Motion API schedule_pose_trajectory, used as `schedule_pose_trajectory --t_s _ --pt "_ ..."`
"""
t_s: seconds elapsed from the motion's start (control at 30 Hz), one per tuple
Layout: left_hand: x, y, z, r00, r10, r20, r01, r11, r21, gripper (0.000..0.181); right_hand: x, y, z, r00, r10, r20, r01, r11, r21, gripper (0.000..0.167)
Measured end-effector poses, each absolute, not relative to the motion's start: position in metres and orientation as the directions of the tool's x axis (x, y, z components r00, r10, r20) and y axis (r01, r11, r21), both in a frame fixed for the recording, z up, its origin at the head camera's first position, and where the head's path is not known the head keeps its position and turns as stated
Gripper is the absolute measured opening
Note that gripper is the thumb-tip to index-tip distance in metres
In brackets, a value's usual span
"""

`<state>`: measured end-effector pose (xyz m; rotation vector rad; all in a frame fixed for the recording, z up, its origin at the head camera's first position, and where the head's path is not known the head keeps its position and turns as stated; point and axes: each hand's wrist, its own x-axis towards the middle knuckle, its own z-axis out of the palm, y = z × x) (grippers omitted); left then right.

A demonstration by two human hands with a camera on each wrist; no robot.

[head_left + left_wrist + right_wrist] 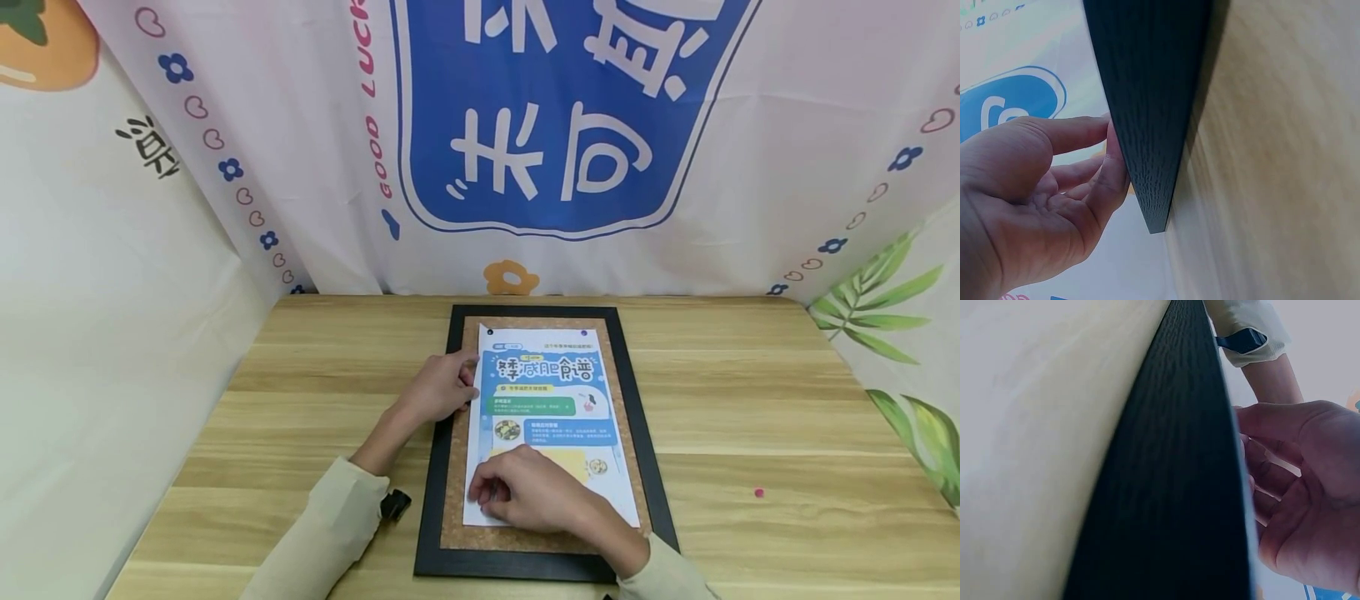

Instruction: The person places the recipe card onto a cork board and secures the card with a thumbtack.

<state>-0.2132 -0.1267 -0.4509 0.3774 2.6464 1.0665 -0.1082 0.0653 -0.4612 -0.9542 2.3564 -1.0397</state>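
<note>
A printed sheet [551,400] lies on a cork board [453,500] in a black frame [437,500], with a dark pin [490,332] and a purple pin [584,332] at its top corners. My left hand [438,386] is at the sheet's upper left edge, fingertips touching it, fingers slightly bent. Over the sheet's lower left part is my right hand [536,492], fingers curled towards the thumb; whether something small is between them cannot be made out. Both wrist views show the black frame side [1147,94] [1172,456] hiding the fingertips of the left hand [1041,181] and right hand [1316,481].
A small pink object [759,492] lies on the wooden table [750,392], right of the frame. Behind the table hangs a printed cloth [337,208]. Dark bands sit at the cuffs, one visible at the left wrist [395,505].
</note>
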Motion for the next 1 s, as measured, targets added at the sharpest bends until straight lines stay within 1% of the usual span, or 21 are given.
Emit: schedule_pose_trajectory --t_s 0.3,0.6,1.0 --pt "-0.214 -0.126 -0.450 -0.934 0.325 -0.147 0.135 0.703 0.698 0.057 -0.112 0.064 -0.462 -0.688 -0.724 -0.049 -0.439 0.469 -0.766 0.014" --pt "-0.215 -0.126 -0.451 -0.932 0.331 -0.147 0.142 0.708 0.692 0.056 -0.117 0.065 -0.462 -0.692 -0.718 -0.077 -0.394 0.465 -0.793 0.013" --pt "-0.214 -0.128 -0.453 -0.931 0.339 -0.135 0.158 0.707 0.689 0.056 -0.119 0.066 -0.464 -0.709 -0.700 -0.083 -0.363 0.464 -0.808 0.011"
